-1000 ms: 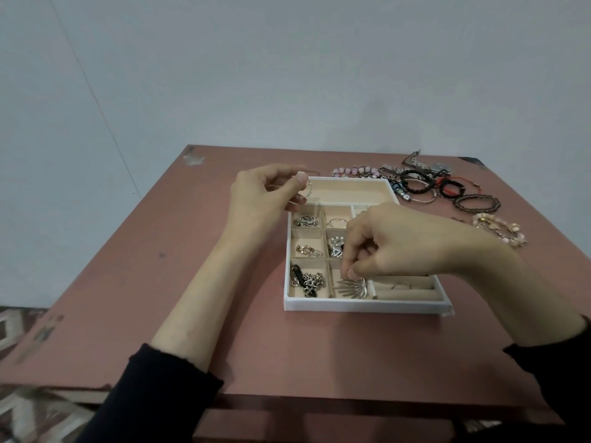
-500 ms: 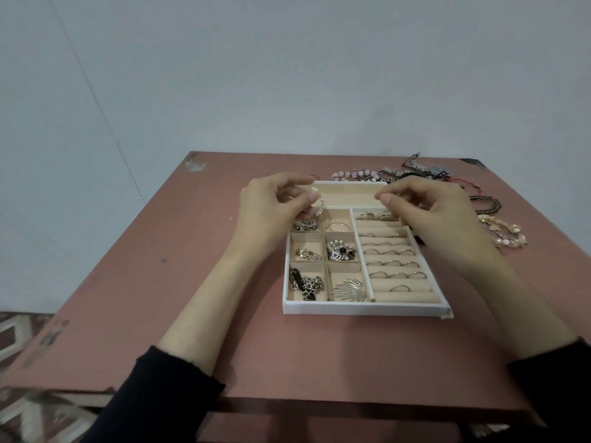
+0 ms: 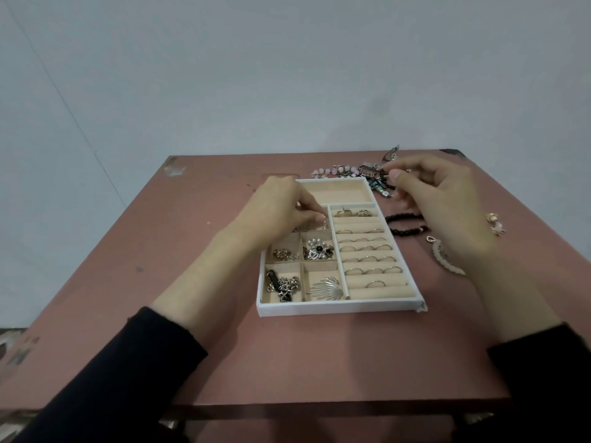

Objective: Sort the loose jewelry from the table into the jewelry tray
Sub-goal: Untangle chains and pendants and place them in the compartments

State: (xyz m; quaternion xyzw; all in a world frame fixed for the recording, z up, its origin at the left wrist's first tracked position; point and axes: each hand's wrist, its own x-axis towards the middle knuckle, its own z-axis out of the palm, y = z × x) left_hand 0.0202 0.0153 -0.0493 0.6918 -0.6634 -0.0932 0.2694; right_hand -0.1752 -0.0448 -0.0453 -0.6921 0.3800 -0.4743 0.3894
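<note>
Right hand [image 3: 447,199] reached jewelry [image 3: 367,169], left [image 3: 281,209] over tray [image 3: 339,307]

- My left hand [image 3: 281,212] covers the jewelry tray's [image 3: 339,309] upper-left compartments. The glint at its fingertips is too small for me to name.
- My right hand [image 3: 441,199] hides part of the loose jewelry pile [image 3: 371,169]. I can't tell if it grips anything.
- My sleeves [image 3: 112,378] run off the bottom edge.

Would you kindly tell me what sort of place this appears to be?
Probably a plain indoor room set up for the task, not a shop: a bare pale wall, a worn reddish table, and on it a white jewelry tray and loose bracelets.
</note>
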